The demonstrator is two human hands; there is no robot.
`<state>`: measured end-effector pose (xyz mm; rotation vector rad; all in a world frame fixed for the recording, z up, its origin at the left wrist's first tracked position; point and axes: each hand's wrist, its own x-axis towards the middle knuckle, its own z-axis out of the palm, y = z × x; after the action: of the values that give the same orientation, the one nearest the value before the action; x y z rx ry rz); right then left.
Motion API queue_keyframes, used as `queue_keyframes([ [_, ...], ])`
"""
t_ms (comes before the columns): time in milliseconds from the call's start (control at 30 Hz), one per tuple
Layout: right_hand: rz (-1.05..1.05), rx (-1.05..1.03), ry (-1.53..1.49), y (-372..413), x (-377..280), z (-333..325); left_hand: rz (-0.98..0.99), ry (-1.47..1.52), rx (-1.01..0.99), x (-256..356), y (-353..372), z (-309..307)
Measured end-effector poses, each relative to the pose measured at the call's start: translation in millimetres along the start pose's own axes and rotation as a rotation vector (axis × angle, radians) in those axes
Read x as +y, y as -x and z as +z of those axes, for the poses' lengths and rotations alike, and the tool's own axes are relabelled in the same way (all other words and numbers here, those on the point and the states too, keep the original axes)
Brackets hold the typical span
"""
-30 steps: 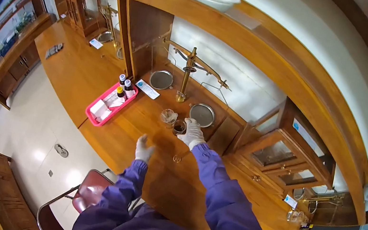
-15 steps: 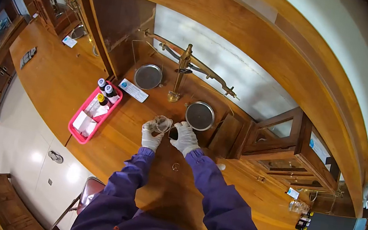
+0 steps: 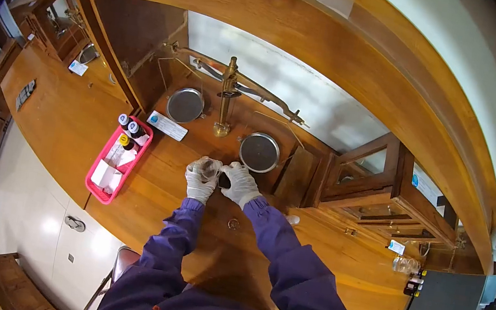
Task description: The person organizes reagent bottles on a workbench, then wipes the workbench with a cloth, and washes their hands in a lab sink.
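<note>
My left hand [image 3: 200,181], in a white glove, is closed around a small clear glass vessel [image 3: 210,168]. Close beside it, my gloved right hand [image 3: 240,185] has its fingers curled on a small dark object [image 3: 224,181], mostly hidden by the hand; its kind cannot be made out. Both hands are above the wooden bench, in front of a brass balance [image 3: 227,96]. The balance's right pan [image 3: 259,152] lies just beyond my right hand, and its left pan [image 3: 185,105] is farther back. A small round clear piece [image 3: 233,223] rests on the bench between my forearms.
To the left, a pink basket [image 3: 92,177] holds several dark bottles and white paper. A white label card [image 3: 167,125] lies behind it. At right stands a wooden glass-paned cabinet [image 3: 362,173], with glassware [image 3: 406,265] farther along. A wooden shelf [image 3: 271,6] runs above.
The view has shifted slightly, so the bench things appear farther left. My hands have come closer together, and the left hand now covers more of the glass vessel.
</note>
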<state>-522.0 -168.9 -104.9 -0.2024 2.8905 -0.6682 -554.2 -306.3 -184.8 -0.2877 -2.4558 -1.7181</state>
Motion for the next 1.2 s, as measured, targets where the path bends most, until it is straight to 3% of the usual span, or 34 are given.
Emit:
queue_keyframes([
  [100, 0.001, -0.006, 0.003, 0.6, 0.3, 1.9, 0.020, 0.166, 0.104, 6.4, 0.2, 4.9],
  [200, 0.016, -0.056, 0.004, 0.9, -2.0, -3.6, -0.255, 0.667, 0.048, 4.3, 2.6, 6.1],
  [400, 0.030, -0.065, -0.024, 8.3, -3.9, -14.8, -0.084, 0.260, 0.040, 7.7, 7.0, -7.7],
  [567, 0.056, 0.020, -0.016, 24.0, 2.3, -25.0, -0.125, 0.428, 0.118, 47.1, 9.6, -30.2],
  [700, 0.047, 0.123, -0.039, 45.6, 5.9, -38.5, -0.003, -0.002, 0.116, 60.4, 22.7, -52.2],
  [800, 0.100, 0.136, -0.077, 73.7, -4.5, -65.0, -0.065, 0.246, 0.175, 58.1, 46.3, -59.1],
  [933, 0.196, 0.232, -0.095, 123.7, -22.0, -99.7, -0.147, 0.224, 0.120, 59.6, 79.8, -73.2],
  [967, 0.238, 0.247, -0.103, 138.1, -23.9, -103.0, -0.227, 0.453, 0.110, 68.0, 89.9, -74.4],
  [1067, 0.205, 0.302, -0.151, 178.8, -9.0, -100.2, -0.111, 0.203, 0.084, 48.1, 122.5, -79.4],
  [1100, 0.200, 0.341, -0.149, 196.3, -8.4, -101.2, -0.118, 0.134, 0.075, 68.4, 134.6, -81.5],
  [1200, 0.220, 0.375, -0.153, 248.8, 5.8, -93.1, -0.164, 0.278, 0.089, 52.8, 179.3, -77.6],
])
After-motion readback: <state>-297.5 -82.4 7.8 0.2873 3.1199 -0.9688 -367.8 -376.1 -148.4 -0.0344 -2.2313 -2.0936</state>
